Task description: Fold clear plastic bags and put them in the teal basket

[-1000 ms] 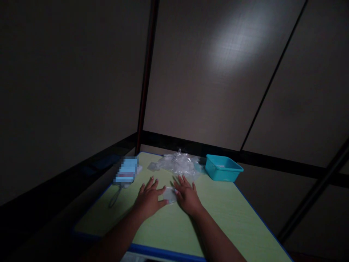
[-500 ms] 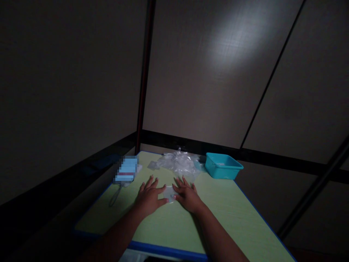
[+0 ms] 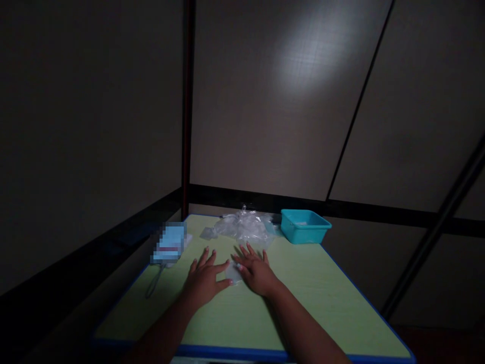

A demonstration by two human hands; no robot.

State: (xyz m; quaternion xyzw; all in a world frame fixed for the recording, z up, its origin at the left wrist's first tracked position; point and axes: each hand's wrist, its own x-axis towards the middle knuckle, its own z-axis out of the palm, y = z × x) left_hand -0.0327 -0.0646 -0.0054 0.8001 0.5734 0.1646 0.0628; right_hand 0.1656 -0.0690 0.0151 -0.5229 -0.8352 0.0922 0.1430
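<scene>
My left hand [image 3: 204, 279] and my right hand [image 3: 256, 272] both lie flat on a light green table [image 3: 314, 303], fingers stretched out and spread. Between them lies a small clear plastic bag [image 3: 232, 273], pressed down by the thumbs and the edges of both hands. Just beyond my fingers sits a heap of crumpled clear plastic bags [image 3: 244, 227].
A teal plastic tub [image 3: 304, 226] stands at the table's far right corner. A blurred light blue card with a cord [image 3: 166, 245] lies at the left edge. The table has a blue rim and stands in a corner of dim walls.
My hands and the small bag stay pressed together in the same place on the table. The view has shifted slightly.
</scene>
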